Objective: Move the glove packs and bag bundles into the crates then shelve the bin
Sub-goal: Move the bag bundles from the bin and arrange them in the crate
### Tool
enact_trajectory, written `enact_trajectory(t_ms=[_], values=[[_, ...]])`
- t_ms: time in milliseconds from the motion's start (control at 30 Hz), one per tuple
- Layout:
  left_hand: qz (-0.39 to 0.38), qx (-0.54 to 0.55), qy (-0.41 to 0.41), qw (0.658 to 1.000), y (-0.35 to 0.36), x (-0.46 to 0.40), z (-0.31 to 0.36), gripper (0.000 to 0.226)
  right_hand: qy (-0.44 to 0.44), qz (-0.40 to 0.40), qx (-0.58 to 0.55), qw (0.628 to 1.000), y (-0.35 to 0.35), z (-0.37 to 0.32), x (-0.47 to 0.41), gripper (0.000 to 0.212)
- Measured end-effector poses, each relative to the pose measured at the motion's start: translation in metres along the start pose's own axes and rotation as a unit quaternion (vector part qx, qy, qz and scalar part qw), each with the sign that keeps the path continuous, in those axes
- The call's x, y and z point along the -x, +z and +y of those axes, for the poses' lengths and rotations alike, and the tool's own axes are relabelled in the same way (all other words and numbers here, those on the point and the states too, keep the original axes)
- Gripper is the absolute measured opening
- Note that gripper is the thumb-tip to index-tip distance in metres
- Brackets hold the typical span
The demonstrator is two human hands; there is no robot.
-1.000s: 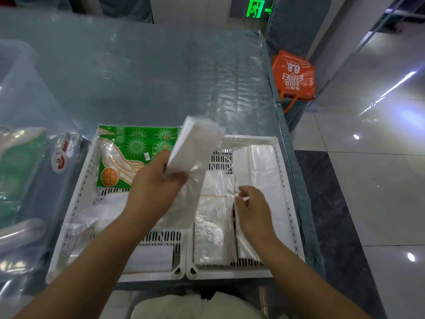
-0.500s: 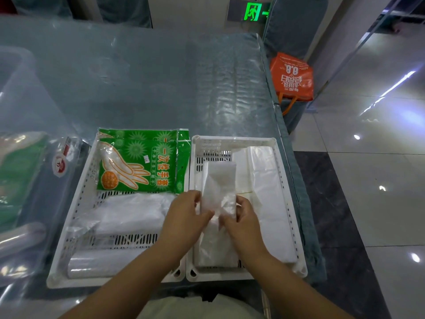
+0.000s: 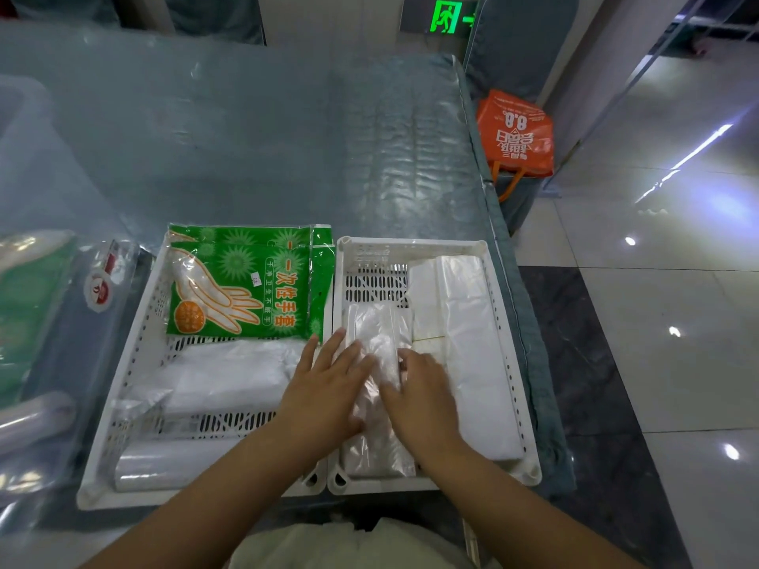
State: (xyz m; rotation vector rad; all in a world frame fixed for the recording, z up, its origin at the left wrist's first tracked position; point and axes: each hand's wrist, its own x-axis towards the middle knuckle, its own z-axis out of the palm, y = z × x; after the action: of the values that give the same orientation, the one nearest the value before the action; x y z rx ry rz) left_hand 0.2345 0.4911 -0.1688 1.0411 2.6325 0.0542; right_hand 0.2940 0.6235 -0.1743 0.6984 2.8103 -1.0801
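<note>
Bag bundles fill the right white crate (image 3: 509,363) at lower centre of the frame, and my two hands lie flat on the one nearest me. That clear bag bundle (image 3: 376,355) runs lengthwise down the left half of the crate, its far end toward mid-frame and its near end at the crate's front wall. My left hand (image 3: 324,388) rests on its left edge, fingers spread and straight, palm down, gripping nothing; the outer fingers reach over the seam where the two crates touch. My right hand (image 3: 423,400) presses on the bundle's right side, fingers extended and only slightly curled, likewise closed around nothing. Just beside it on the right, a thicker white bag bundle (image 3: 464,342) lies along the crate's right wall.

In the left white crate (image 3: 139,351), touching the right one, green glove packs (image 3: 246,285) are stacked at the far end, printed with a glove picture. Nearer me lie a soft white bag bundle (image 3: 230,375) and a clear roll (image 3: 164,466) at the front wall. Both crates sit on a table under a clear plastic sheet (image 3: 246,137). A clear bin (image 3: 37,281) stands at the left edge of the frame; an orange tote bag (image 3: 515,133) sits on the floor at upper right.
</note>
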Motion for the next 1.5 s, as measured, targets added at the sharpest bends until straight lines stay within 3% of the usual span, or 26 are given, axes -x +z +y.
enact_trajectory(t_ms=[100, 300, 500, 667, 833, 1000, 1100, 1267, 1400, 1500], values=[[-0.008, -0.021, 0.007, 1.0, -0.004, -0.003, 0.001, 0.091, -0.041, 0.053, 0.084, 0.994, -0.012, 0.011, -0.003, 0.039], [-0.03, -0.051, 0.02, 0.998, -0.004, -0.005, 0.009, 0.09, -0.058, -0.056, 0.141, 0.987, -0.013, 0.015, -0.004, 0.017], [-0.024, -0.022, 0.025, 0.999, -0.006, -0.012, 0.002, 0.098, -0.044, -0.01, 0.049, 0.998, -0.015, 0.002, -0.026, 0.016], [0.046, -0.06, 0.04, 0.996, -0.024, -0.054, -0.017, 0.079, 0.043, -0.024, 0.017, 0.999, -0.01, -0.011, -0.045, 0.034], [0.008, -0.093, 0.071, 0.993, -0.03, -0.095, -0.021, 0.06, 0.087, -0.052, -0.062, 0.993, 0.001, -0.009, -0.041, 0.055], [0.034, -0.07, 0.076, 0.994, -0.035, -0.103, -0.017, 0.044, 0.095, -0.075, -0.137, 0.983, -0.007, -0.003, -0.053, 0.045], [0.058, -0.069, 0.093, 0.992, -0.035, -0.102, -0.018, 0.043, 0.057, -0.074, -0.157, 0.983, -0.017, 0.002, -0.053, 0.038], [0.054, -0.074, 0.078, 0.993, -0.032, -0.091, -0.019, 0.06, 0.007, -0.044, -0.147, 0.988, -0.024, 0.006, -0.033, 0.032], [0.019, -0.036, 0.099, 0.994, -0.017, -0.065, -0.015, 0.099, -0.034, -0.067, -0.045, 0.996, -0.019, 0.008, -0.01, 0.028], [-0.02, -0.064, 0.115, 0.991, -0.007, -0.051, -0.016, 0.109, -0.062, -0.059, 0.033, 0.996, -0.011, 0.009, -0.004, 0.037]])
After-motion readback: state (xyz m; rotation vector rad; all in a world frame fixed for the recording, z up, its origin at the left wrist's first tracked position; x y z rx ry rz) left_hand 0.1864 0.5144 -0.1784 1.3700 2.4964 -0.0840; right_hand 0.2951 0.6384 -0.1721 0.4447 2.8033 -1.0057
